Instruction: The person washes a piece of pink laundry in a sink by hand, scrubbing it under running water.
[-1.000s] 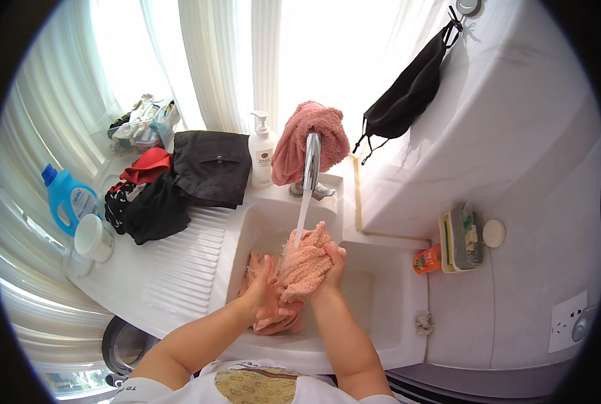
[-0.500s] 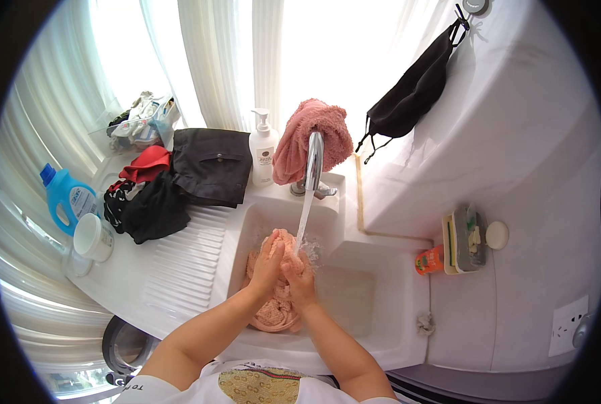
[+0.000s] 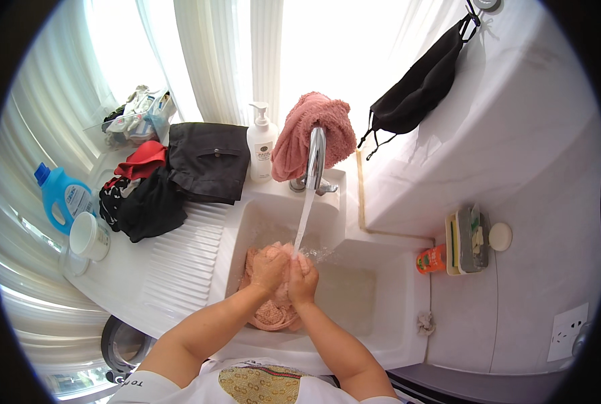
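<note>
A wet, peach-pink cloth with a fluffy, towel-like texture (image 3: 271, 314) lies bunched in the left part of the white sink (image 3: 408, 283). My left hand (image 3: 269, 268) is closed on its upper part. Close beside it, my right hand (image 3: 302, 277) also grips the cloth with bent fingers. Water runs from the chrome faucet (image 3: 316, 158) onto the cloth between my hands and splashes to the right. A darker pink towel (image 3: 314, 131) is draped over the faucet's back.
Left of the sink is a ribbed washboard (image 3: 186, 259), with dark clothes (image 3: 154, 209), folded black fabric (image 3: 209, 161), a white pump bottle (image 3: 261, 145), a blue detergent bottle (image 3: 65, 198) and a white tub (image 3: 89, 237). An orange bottle (image 3: 431, 259) stands right; a black mask (image 3: 418, 87) hangs above.
My hands have gone from lying flatter along the cloth to fingers curled tightly around it. They sit slightly lower under the stream, and the view has shifted a little.
</note>
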{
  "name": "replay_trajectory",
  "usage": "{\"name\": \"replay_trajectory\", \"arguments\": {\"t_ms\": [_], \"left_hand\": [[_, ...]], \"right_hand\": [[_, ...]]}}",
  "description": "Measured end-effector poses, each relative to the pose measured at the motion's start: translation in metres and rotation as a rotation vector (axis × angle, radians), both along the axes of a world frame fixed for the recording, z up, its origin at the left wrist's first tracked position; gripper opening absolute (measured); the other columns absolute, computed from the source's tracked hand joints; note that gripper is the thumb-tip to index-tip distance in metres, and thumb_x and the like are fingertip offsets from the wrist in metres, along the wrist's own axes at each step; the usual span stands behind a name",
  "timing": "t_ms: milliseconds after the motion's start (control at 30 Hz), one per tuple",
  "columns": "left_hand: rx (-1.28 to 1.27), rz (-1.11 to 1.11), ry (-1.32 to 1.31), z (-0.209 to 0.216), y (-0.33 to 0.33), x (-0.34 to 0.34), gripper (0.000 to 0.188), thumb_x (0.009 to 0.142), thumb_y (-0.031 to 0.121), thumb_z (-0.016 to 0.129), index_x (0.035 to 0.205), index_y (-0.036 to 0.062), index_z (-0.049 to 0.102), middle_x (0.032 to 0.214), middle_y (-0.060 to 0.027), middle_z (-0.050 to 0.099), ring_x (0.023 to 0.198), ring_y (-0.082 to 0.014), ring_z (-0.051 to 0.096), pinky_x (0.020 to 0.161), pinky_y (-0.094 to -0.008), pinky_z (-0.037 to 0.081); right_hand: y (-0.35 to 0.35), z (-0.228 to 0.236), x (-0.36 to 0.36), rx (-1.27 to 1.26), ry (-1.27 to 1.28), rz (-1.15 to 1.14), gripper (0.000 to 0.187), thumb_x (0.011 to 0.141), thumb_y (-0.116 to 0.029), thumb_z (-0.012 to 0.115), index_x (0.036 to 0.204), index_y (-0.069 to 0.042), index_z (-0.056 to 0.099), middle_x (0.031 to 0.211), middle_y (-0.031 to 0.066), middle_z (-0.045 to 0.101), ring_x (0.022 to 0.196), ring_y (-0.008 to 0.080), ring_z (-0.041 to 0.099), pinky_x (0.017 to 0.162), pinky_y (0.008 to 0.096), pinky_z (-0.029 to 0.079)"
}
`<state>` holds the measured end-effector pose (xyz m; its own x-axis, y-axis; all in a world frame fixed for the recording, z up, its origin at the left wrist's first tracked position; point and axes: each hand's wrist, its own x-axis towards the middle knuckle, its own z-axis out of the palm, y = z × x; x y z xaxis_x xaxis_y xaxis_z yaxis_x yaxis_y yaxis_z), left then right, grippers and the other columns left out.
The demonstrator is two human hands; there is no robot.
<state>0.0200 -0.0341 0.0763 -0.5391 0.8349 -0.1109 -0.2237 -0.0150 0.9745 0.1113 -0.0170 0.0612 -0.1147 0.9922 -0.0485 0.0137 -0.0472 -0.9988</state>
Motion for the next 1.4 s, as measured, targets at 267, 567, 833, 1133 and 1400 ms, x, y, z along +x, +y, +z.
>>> {"name": "replay_trajectory", "arguments": {"t_ms": [267,567,833,1133,1400], "left_hand": [[-0.358,-0.271,0.248,0.014,-0.020,-0.011,0.034,0.087,0.028,0.061,0.109,0.0013,0.059,0.094,-0.0104,0.065,0.091,-0.0175,0.059,0.083,-0.0309,0.046],[-0.465,-0.524,1.411,-0.034,-0.014,-0.027,0.074,0.076,0.044,0.070,0.137,0.0115,0.042,0.120,-0.0173,0.059,0.128,-0.0356,0.039,0.108,-0.0560,0.024],[-0.816,-1.275,1.293,-0.030,-0.003,-0.009,0.056,0.078,0.035,0.067,0.131,0.0244,0.051,0.126,-0.0155,0.055,0.121,-0.0342,0.050,0.101,-0.0551,0.033],[-0.404,-0.604,1.127,-0.027,-0.002,-0.010,0.061,0.076,0.031,0.068,0.128,0.0035,0.049,0.116,-0.0202,0.059,0.112,-0.0369,0.052,0.095,-0.0461,0.042],[-0.420,-0.505,1.319,-0.044,0.006,-0.014,0.060,0.077,0.029,0.067,0.129,0.0035,0.049,0.119,-0.0208,0.058,0.116,-0.0342,0.052,0.097,-0.0437,0.040]], "right_hand": [[0.019,0.026,0.032,-0.308,0.059,0.308,0.026,0.094,-0.019,0.054,0.105,0.002,0.064,0.091,0.0048,0.065,0.085,0.0107,0.059,0.078,0.0264,0.048],[0.041,-0.004,0.100,0.111,-1.605,0.647,0.091,0.076,-0.053,0.067,0.148,-0.014,0.025,0.152,0.0194,0.024,0.138,0.0419,0.023,0.109,0.0488,0.028],[0.075,0.006,0.064,-0.150,-1.382,1.173,0.051,0.081,-0.035,0.063,0.127,-0.013,0.057,0.125,0.0177,0.058,0.113,0.0298,0.057,0.094,0.0399,0.046],[0.146,0.056,0.001,0.133,0.097,0.145,0.064,0.091,-0.003,0.050,0.148,-0.003,0.021,0.150,0.0169,0.031,0.124,0.0168,0.046,0.103,0.0287,0.036],[0.104,0.049,0.011,0.412,-0.264,0.328,0.063,0.090,-0.005,0.052,0.148,-0.008,0.026,0.148,0.0160,0.033,0.131,0.0225,0.041,0.104,0.0336,0.037]]}}
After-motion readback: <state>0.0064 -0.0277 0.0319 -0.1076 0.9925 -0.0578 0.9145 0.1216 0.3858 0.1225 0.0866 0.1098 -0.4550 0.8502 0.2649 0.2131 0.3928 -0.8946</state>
